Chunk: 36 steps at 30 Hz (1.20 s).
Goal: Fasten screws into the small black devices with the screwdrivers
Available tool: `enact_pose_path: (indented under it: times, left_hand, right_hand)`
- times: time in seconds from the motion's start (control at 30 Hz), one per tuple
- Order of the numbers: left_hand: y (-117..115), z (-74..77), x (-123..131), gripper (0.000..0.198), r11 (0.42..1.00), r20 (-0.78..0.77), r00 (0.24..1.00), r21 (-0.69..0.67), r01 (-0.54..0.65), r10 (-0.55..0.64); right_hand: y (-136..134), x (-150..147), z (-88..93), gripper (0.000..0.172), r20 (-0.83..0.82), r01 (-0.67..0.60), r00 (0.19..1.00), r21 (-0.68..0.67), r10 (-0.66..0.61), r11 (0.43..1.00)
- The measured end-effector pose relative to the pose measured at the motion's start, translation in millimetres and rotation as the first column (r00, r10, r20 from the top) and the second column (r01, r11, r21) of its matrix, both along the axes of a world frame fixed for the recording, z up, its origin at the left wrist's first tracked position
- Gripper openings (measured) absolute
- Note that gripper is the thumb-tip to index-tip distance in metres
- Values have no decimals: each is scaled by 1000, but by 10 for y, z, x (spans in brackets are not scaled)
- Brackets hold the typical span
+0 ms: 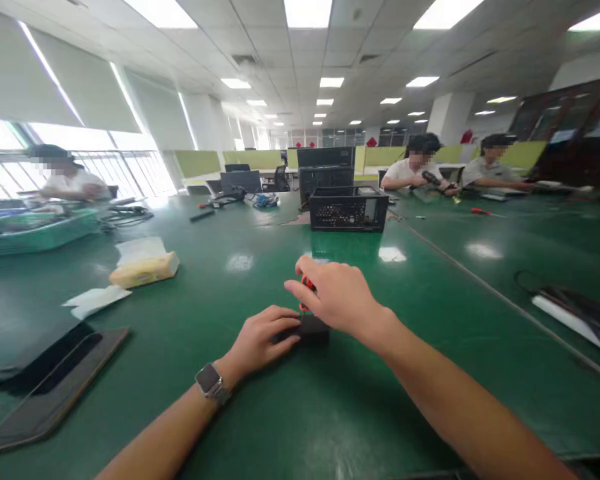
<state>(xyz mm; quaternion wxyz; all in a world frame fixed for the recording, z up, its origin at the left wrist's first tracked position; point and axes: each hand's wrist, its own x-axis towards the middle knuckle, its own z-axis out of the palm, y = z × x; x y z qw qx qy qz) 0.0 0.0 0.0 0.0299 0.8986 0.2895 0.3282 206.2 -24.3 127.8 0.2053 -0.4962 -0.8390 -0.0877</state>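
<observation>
A small black box-shaped part (pixel 314 331) lies on the green table in front of me. My left hand (pixel 267 337), with a watch on its wrist, holds the part from its left side, fingers over its edge. Above the part, my right hand (pixel 343 293) is closed round a screwdriver (pixel 307 283) with a red and black handle. The screwdriver stands upright, its lower end at the top of the black part. The exact contact of its tip is too small to make out.
Ahead stands a black computer case (pixel 349 210). At left are a tissue pack (pixel 145 268), a dark flat panel (pixel 55 393) and a green basket (pixel 45 237). A black-and-white device (pixel 580 317) with a cable lies at right. Several people sit across the table.
</observation>
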Motion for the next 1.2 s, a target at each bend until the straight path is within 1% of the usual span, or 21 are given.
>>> enact_pose_path:
  times: [0.13,0.3,0.4,0.53,0.6,0.77,0.93,1.07,1.2]
  left_hand:
    - [11,-15,6,22,1000,0,1000,-11,-2,2]
    - [-4,2,-9,24,1000,-12,1000,-12,-19,19]
    - [-6,11,-13,23,1000,-12,1000,-11,-21,21]
    - [-3,19,5,20,1000,-8,1000,1,-13,13]
    - [-5,22,14,20,1000,-10,1000,-1,-13,13]
    - [-17,26,8,22,999,-9,1000,-24,-24,24]
    - [-15,21,-3,21,999,-15,1000,-30,-17,16]
    - [-10,9,-8,23,999,-25,999,-27,-23,22]
    - [-18,15,4,25,999,-41,998,-22,-39,38]
  right_hand:
    - [20,39,1,21,-5,-44,999,-42,43,998]
    - [14,59,6,16,-64,-166,985,-57,162,985]
    - [15,45,-2,18,-75,-149,986,-43,146,988]
    - [44,15,-16,33,-46,-43,998,-31,42,999]
    - [60,2,-21,29,-33,-23,999,-32,22,999]
    - [95,-7,-37,21,-66,-83,995,-40,81,996]
    - [134,18,-52,16,-126,-186,976,-39,180,982]
    - [150,26,-44,17,-160,-234,962,-69,220,970]
    - [171,42,-44,20,-189,-248,956,-103,226,963]
